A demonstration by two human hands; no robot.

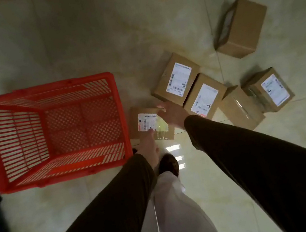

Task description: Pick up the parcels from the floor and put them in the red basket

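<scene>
Red basket (52, 131) sits on the floor (221, 185) at left, open top up, nothing inside, long axis left to right. Just beside its right wall lies the near parcel (149, 123), a flat brown box with its label facing up, long axis roughly left-right, slightly tilted. Both hands are on it: left hand (149, 147) reaches from below with fingers over the near edge and label, right hand (172, 112) clasps the far right corner (whether the box has left the floor, cannot tell). Both sleeves dark. Two labelled parcels lie side by side to the right, touching each other: second parcel (177, 78) and third parcel (204, 97), labels up, long axes running diagonally from lower left to upper right. Further right a plain taped box (242, 108) leans against a fifth parcel (272, 89) with label up. A sixth box (241, 27) sits well apart at upper right, on its side. A dark shoe (168, 164) and a pale trouser leg (175, 203) show between the arms.
</scene>
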